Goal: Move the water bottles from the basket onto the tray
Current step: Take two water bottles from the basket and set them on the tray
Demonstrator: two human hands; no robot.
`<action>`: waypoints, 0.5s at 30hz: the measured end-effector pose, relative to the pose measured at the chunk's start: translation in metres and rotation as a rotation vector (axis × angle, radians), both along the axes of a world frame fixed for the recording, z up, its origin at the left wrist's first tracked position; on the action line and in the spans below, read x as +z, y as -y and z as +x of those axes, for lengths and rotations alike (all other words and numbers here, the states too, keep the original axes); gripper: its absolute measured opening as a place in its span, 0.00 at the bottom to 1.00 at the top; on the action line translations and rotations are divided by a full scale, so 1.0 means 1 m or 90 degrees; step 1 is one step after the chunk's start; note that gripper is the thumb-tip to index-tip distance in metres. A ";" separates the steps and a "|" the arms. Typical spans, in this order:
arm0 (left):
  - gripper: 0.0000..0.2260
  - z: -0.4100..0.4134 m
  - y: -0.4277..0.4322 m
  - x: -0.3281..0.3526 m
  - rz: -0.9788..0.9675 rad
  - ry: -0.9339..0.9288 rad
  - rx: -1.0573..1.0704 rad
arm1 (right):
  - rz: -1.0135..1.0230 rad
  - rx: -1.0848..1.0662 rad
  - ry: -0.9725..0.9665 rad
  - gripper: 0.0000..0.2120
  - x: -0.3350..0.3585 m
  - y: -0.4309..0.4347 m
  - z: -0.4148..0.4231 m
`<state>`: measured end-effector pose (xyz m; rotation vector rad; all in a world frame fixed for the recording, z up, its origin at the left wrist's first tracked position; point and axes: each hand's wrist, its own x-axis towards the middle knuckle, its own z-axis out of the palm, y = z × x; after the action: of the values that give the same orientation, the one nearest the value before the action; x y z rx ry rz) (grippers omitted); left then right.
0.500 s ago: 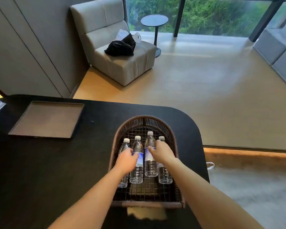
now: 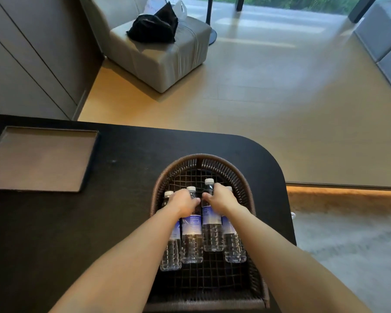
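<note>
Several clear water bottles with white caps and blue labels lie side by side in a dark woven basket (image 2: pixel 248 190) at the table's right end. My left hand (image 2: pixel 183 203) lies over the upper parts of the two left bottles (image 2: pixel 191 242), fingers curled on them. My right hand (image 2: pixel 220 198) covers the necks of the two right bottles (image 2: pixel 211 236), fingers wrapped around them. All the bottles rest on the basket floor. The flat brown tray (image 2: pixel 38 159) with a dark rim sits bare at the table's left.
The black table (image 2: pixel 127 172) has a rounded far right corner, with floor beyond its edge. A grey armchair (image 2: pixel 167 59) holding a black bag stands across the wooden floor. Grey wall panels rise at the left.
Both hands have slid up the bottles toward the necks and closed around them. The camera has tilted downward and nearer.
</note>
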<state>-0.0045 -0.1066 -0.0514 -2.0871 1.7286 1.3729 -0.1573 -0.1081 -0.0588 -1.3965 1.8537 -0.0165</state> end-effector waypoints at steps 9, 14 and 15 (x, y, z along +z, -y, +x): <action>0.23 -0.002 0.017 -0.010 0.040 0.065 -0.046 | 0.050 0.012 -0.050 0.16 -0.005 0.015 -0.002; 0.20 0.005 0.012 -0.009 0.024 0.036 -0.037 | 0.053 0.010 -0.049 0.17 -0.007 0.017 -0.003; 0.19 0.008 0.010 -0.009 0.016 0.022 -0.039 | 0.048 0.010 -0.050 0.18 -0.007 0.014 -0.002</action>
<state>0.0032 -0.1167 -0.0603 -2.0147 1.7370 1.3278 -0.1592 -0.1224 -0.0654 -1.3759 1.8875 0.1165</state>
